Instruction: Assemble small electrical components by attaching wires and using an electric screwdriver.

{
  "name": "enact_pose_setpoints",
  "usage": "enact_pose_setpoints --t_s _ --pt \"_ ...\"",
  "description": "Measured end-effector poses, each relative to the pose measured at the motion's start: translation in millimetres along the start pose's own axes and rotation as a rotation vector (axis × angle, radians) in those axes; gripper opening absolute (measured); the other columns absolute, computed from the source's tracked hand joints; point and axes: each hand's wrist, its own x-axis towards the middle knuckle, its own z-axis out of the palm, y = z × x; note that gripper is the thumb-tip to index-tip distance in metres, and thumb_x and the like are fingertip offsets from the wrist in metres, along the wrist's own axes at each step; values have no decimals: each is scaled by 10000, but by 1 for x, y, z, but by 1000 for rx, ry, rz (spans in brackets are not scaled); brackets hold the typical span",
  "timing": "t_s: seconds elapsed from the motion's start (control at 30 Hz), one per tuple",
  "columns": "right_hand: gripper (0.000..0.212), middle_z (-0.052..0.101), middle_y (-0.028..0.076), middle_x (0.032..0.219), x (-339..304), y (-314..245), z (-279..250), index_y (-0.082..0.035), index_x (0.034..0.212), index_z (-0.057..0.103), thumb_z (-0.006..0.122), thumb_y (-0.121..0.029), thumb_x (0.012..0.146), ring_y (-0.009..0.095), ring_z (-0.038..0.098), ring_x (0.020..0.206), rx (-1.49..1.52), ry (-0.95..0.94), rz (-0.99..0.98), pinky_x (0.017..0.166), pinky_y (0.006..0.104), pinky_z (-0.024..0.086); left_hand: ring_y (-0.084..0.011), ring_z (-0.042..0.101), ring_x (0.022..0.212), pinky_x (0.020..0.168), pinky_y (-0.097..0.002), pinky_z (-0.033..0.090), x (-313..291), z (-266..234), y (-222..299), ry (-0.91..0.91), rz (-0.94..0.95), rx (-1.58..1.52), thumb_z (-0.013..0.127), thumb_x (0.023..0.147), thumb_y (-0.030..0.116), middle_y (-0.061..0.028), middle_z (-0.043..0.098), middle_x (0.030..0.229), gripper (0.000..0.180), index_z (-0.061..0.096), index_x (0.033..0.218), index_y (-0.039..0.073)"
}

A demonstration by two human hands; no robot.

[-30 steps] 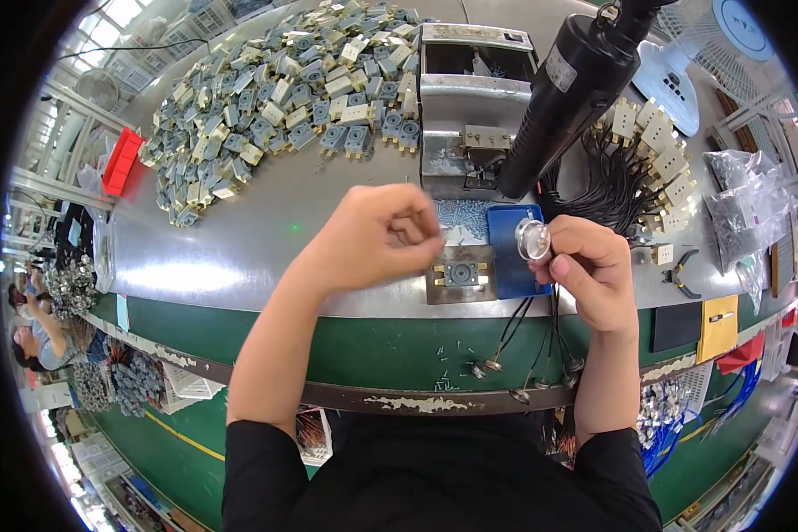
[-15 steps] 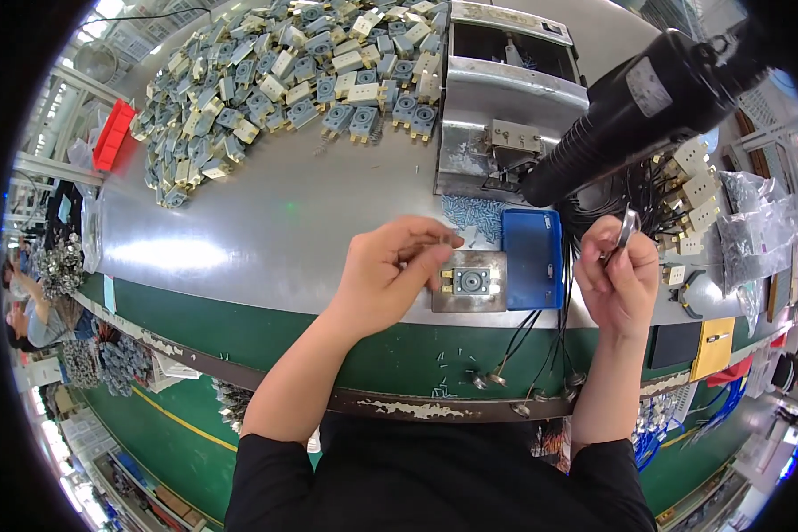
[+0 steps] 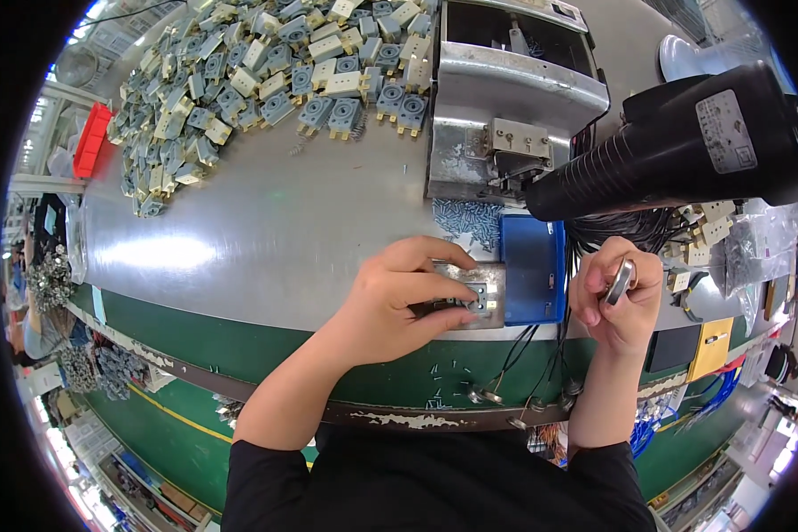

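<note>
My left hand (image 3: pixel 397 300) rests on a small grey part (image 3: pixel 475 297) seated in a square metal fixture (image 3: pixel 492 282) at the table's near edge, fingers pressing it from the left. My right hand (image 3: pixel 616 297) is closed around a round silver metal piece (image 3: pixel 620 282), held just right of a blue tray (image 3: pixel 530 268). A large black hanging power tool (image 3: pixel 674 146) points down-left above my right hand.
A big heap of grey and cream parts (image 3: pixel 248 66) covers the far left of the metal table (image 3: pixel 266 222). A steel machine housing (image 3: pixel 514 80) stands behind the fixture. Small screws (image 3: pixel 466 216) lie by the blue tray. Black wires (image 3: pixel 634 226) and cream parts lie at right.
My left hand has come down from a raised fist onto the part in the fixture. My right hand has shifted right and turned the silver piece edge-on.
</note>
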Motion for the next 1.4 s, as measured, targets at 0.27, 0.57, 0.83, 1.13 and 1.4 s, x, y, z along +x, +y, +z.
enact_pose_setpoints --t_s 0.27,0.57,0.83,1.13,1.4 --pt "264 616 132 930 -1 -1 4 69 960 683 830 -147 919 128 549 542 24 58 40 440 250 425 -127 578 739 670 -275 484 0 -2 3 43 -4 29 910 725 4 -100 705 1169 265 812 966 53" --pt "229 752 130 1057 1 -16 27 32 1073 774 749 70 849 153 690 783 -455 -35 135 655 266 536 -166 646 909 762 -294 522 3 -3 10 24 28 77 937 723 75 -112 688 1237 364 786 1050 25" --pt "218 753 163 1026 1 -10 55 24 1057 766 689 96 866 290 736 911 -870 -171 15 811 345 578 -233 692 1067 901 -348 565 -3 0 11 121 190 75 929 744 123 -189 671 1267 465 751 1148 -22" --pt "210 743 150 1007 -2 -7 58 20 1057 765 704 92 870 254 736 849 -888 -175 10 764 334 588 -280 717 1038 877 -372 578 4 -7 21 69 238 205 919 725 84 -144 739 1129 377 765 1058 -5" --pt "156 742 129 965 -1 -11 61 20 992 763 716 89 861 235 718 804 -895 -93 42 723 313 564 -287 738 1002 885 -398 598 5 -1 11 110 321 273 971 667 138 -122 764 1074 422 771 1015 11"
